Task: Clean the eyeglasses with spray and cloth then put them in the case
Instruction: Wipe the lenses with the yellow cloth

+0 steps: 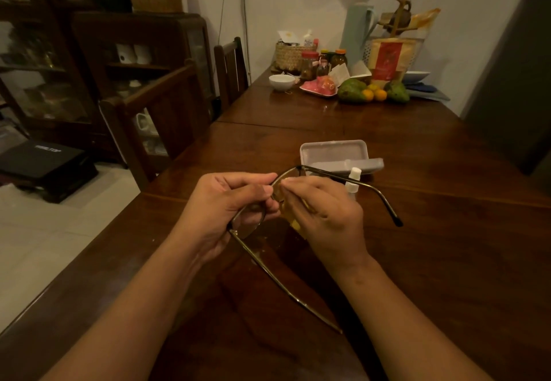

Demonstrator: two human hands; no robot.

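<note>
Thin dark-framed eyeglasses hang above the wooden table, both temples unfolded. My left hand grips the frame near the bridge, at the left lens. My right hand pinches a yellow cloth around the right lens; most of the cloth is hidden under the fingers. Just beyond my right hand stands a small clear spray bottle with a white cap. Behind the bottle lies the grey eyeglass case, open, its lid toward the right.
At the table's far end are a white bowl, jars, a woven basket, fruit and a pale thermos. Two dark wooden chairs stand along the left edge. A dark cabinet fills the left background.
</note>
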